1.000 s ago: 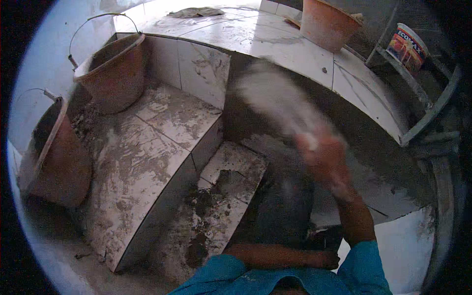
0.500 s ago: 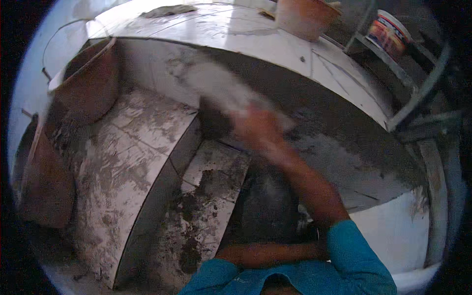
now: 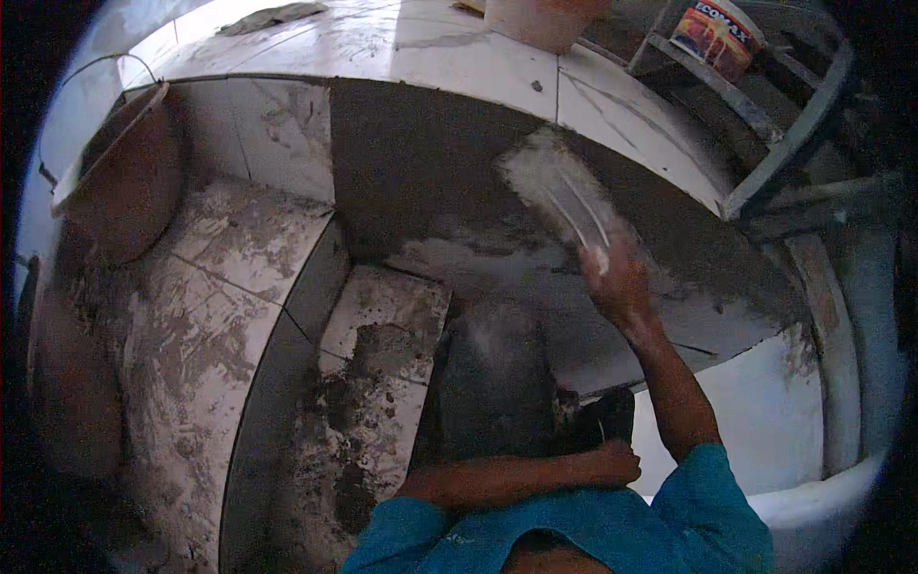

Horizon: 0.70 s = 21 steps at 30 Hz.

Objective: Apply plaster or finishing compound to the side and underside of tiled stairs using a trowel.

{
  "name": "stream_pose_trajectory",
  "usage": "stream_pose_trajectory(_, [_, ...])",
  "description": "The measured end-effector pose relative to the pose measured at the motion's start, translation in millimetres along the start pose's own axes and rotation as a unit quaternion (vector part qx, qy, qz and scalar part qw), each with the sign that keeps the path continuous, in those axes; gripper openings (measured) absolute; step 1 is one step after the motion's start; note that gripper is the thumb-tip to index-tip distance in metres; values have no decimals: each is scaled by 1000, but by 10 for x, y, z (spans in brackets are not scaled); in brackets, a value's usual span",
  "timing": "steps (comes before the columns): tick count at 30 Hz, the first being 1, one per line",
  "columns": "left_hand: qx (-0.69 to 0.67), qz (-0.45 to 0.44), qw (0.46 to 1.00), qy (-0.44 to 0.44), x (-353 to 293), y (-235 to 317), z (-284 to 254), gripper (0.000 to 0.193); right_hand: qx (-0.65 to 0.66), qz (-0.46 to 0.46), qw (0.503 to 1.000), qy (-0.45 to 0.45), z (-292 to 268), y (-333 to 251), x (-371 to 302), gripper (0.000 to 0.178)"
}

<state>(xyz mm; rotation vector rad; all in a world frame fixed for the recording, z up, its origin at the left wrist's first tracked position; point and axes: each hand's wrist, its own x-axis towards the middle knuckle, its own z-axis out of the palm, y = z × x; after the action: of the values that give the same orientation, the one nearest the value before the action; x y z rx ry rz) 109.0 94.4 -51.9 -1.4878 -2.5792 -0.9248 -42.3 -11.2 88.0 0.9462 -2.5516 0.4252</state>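
Note:
My right hand point(image 3: 620, 283) is closed round the near end of a long plastering trowel point(image 3: 574, 206). The blade lies against the dark, rough cement face point(image 3: 421, 153) under the tiled ledge, slanting up and away to the left. Pale wet mortar shows around it. My left forearm lies across my front, and my left hand point(image 3: 612, 464) is closed by the right elbow. What it holds, if anything, cannot be made out; a dark shape stands just beyond it. Below the cement face are tiled steps point(image 3: 306, 258) smeared with grey mortar.
On the left hang or stand a worn bucket point(image 3: 134, 191) with a wire handle and a dim second container point(image 3: 81, 392). An orange-white bucket point(image 3: 540, 24) sits on the white tiled ledge point(image 3: 449, 62). A printed paint pail point(image 3: 717, 36) rests by a ladder-like frame point(image 3: 794, 153) at right.
My right hand and the trowel have swept to the right along the cement face, baring its left part. The whole view has shifted slightly. My left arm stays folded across my front.

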Motion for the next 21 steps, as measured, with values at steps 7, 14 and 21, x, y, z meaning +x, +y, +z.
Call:
stream_pose_trajectory(7, [-32,23,998,44,44,115,196,17,-12,-32,971,-235,410,-1122,360,53])
stream_pose_trajectory(14, [-41,19,995,84,-20,76,282,15,12,-84,966,-246,-71,-886,-25,46])
stream_pose_trajectory(21, [12,39,999,-3,-91,104,-33,15,-62,46,997,-8,-396,-63,-118,44])
